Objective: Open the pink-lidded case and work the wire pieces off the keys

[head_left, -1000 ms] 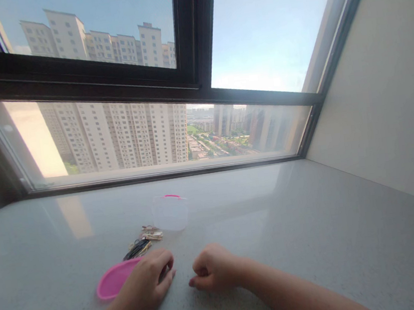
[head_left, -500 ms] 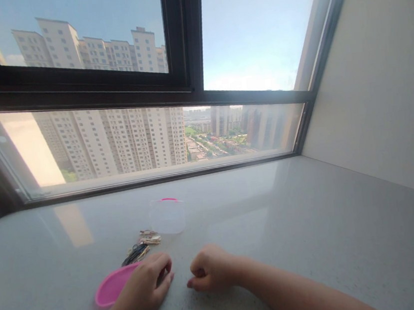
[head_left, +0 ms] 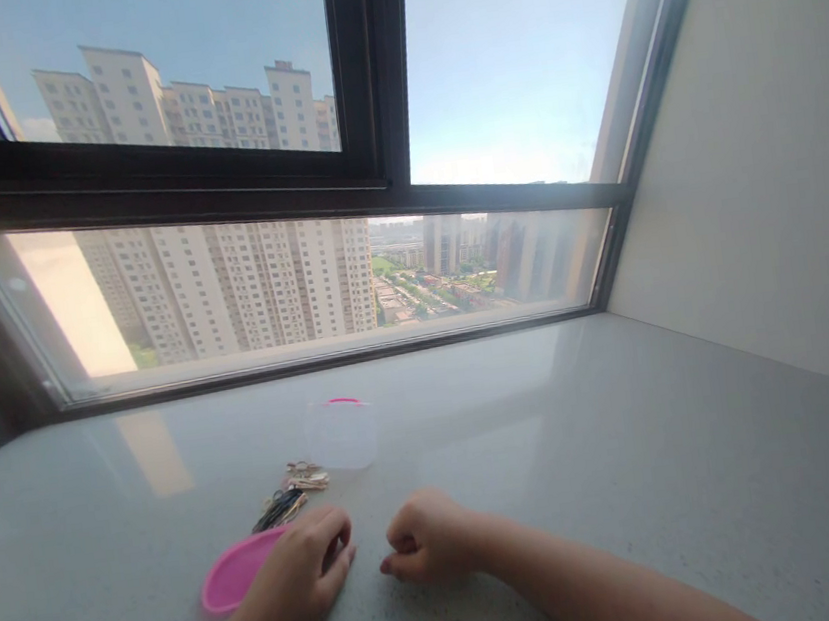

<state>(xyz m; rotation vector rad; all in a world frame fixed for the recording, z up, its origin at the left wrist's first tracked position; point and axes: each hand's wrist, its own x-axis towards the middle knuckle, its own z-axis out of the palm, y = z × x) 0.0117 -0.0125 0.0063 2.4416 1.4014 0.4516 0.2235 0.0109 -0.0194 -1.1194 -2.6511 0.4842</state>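
Note:
My left hand point(head_left: 296, 572) rests on the stone countertop point(head_left: 551, 435) with its fingers curled, its heel side lying over the right end of a pink plastic lid point(head_left: 239, 572). Just beyond that hand lies a bunch of keys point(head_left: 287, 492) with a dark fob. My right hand point(head_left: 427, 538) sits a short way to the right as a loose fist, touching nothing but the counter. Farther back stands a clear plastic container point(head_left: 341, 436) with a thin pink rim, apart from both hands.
The countertop ends at a dark-framed window point(head_left: 385, 193) at the back, looking onto high-rise buildings. A pale wall point(head_left: 750, 209) bounds the counter on the right. Sunlight reflects on the stone near the window.
The view has shifted slightly as my head moved. My hands, the lid, the keys and the container keep the same places relative to each other.

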